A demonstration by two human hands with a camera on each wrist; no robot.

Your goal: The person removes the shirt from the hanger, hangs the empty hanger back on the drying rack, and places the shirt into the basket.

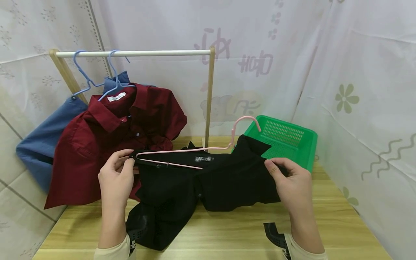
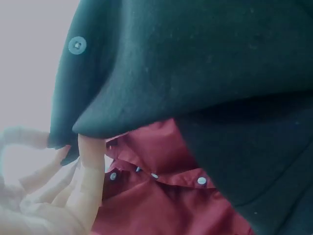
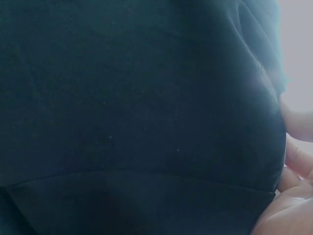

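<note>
A black shirt (image 1: pixel 237 180) with a collar is stretched between my two hands above the table. My left hand (image 1: pixel 117 177) pinches its edge beside the left end of a pink hanger (image 1: pixel 185 150). In the left wrist view, thumb and fingers (image 2: pixel 90 181) grip the dark cloth below a button. On the other side, my right hand (image 1: pixel 294 184) pinches the shirt's shoulder; the right wrist view shows its fingers (image 3: pixel 296 156) at the cloth's edge. The hanger's left arm shows in the neck opening and its hook rises above the collar; its right arm is hidden by the shirt.
Behind to the left, a rack with a white rail (image 1: pixel 162 53) carries a dark red shirt (image 1: pixel 78 155) and a blue garment (image 1: pixel 35 148) on blue hangers (image 1: pixel 116 81). A green basket (image 1: pixel 310 144) stands at the back right of the wooden table (image 1: pixel 221 238).
</note>
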